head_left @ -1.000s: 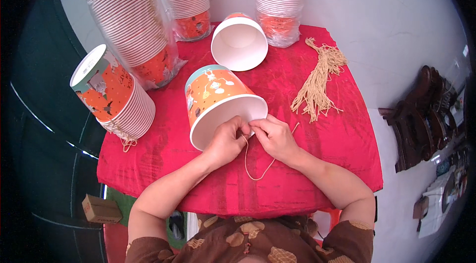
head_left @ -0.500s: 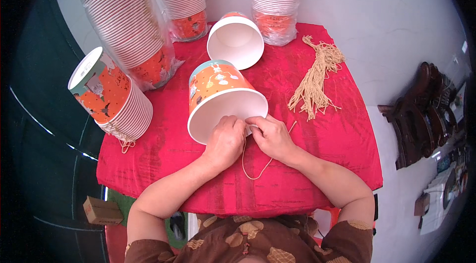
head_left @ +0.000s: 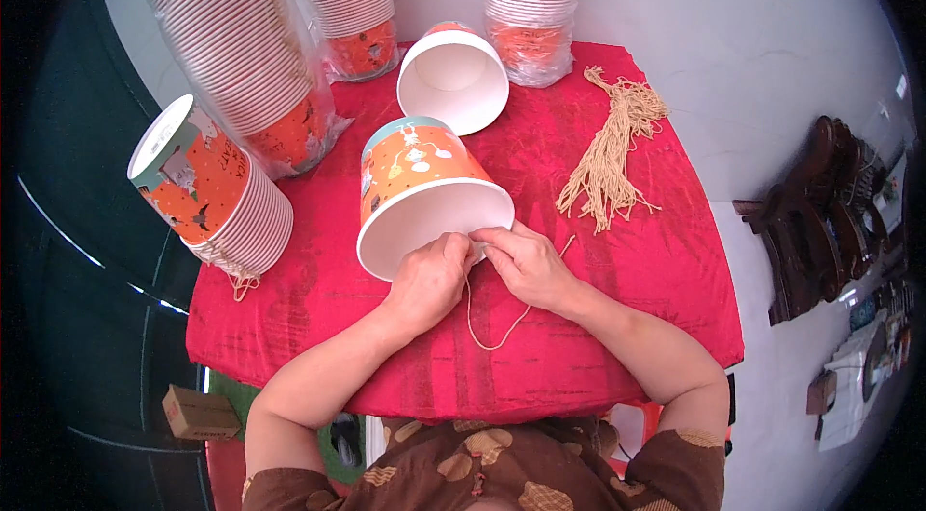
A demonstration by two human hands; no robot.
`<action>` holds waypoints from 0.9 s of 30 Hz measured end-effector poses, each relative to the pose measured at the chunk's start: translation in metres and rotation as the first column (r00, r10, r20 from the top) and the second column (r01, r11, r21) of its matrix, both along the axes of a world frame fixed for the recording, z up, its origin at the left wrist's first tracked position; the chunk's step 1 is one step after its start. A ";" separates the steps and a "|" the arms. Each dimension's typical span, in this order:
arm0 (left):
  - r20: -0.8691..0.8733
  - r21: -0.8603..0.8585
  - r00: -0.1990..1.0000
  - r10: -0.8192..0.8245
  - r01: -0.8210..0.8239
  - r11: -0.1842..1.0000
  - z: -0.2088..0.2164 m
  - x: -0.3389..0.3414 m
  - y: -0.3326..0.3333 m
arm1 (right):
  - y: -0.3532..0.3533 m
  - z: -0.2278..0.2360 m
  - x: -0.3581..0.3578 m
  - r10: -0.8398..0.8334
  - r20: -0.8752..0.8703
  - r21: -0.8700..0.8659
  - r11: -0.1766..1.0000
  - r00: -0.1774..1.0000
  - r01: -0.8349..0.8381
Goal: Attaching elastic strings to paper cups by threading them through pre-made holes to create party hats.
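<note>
An orange printed paper bucket point(head_left: 424, 159) with a green base band lies tipped on the red cloth, its white mouth toward me. At the near right part of its rim, my left hand point(head_left: 429, 282) is closed in a pinch. Beside it, almost touching, the fingers of my right hand point(head_left: 529, 265) are pinched at the same spot. A tan string point(head_left: 489, 347) loops down from between the hands onto the cloth, one end poking up past my right hand. My fingers hide where the string meets the rim.
Another bucket point(head_left: 453, 87) lies mouth-forward behind. A nested stack point(head_left: 217, 188) with strings at its rim leans at left. Plastic-wrapped bucket stacks point(head_left: 231, 39) stand along the back. A bundle of tan strings point(head_left: 612, 149) lies at right on the red tablecloth point(head_left: 656, 260).
The whole view has shifted slightly. The bucket has turned a little under my hands, and my left fingers have moved slightly at the rim. The string still hangs in a loop.
</note>
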State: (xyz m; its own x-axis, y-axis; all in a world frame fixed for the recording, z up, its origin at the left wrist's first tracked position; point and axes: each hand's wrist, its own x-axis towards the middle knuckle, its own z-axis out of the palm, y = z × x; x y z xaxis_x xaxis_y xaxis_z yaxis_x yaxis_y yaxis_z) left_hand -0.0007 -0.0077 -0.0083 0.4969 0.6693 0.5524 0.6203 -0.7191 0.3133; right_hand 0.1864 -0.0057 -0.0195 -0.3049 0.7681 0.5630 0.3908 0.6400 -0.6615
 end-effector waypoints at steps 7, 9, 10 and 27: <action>0.018 -0.019 1.000 0.026 -0.026 0.999 0.001 -0.001 -0.002 | -0.002 0.005 0.003 0.023 0.032 -0.065 0.998 0.999 -0.021; 0.116 -0.222 0.993 0.027 -0.001 0.975 0.008 -0.003 -0.005 | -0.002 0.004 0.004 0.023 0.028 -0.090 0.996 0.999 -0.021; 0.116 -0.222 0.993 0.027 0.000 0.975 0.011 -0.004 -0.005 | -0.002 0.004 0.004 0.023 0.028 -0.091 0.996 0.999 -0.020; 0.213 -0.408 0.952 0.221 -0.119 0.905 0.009 -0.003 0.003 | -0.030 0.018 -0.001 -0.069 0.523 0.212 0.976 0.850 -0.051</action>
State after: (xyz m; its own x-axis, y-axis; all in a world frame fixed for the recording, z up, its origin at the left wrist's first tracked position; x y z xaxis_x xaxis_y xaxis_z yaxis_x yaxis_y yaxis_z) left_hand -0.0040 -0.0043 0.0007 0.2369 0.9161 0.3235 0.5871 -0.4003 0.7036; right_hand 0.1852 -0.0360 -0.0016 -0.5936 0.6544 0.4684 0.6466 0.7343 -0.2065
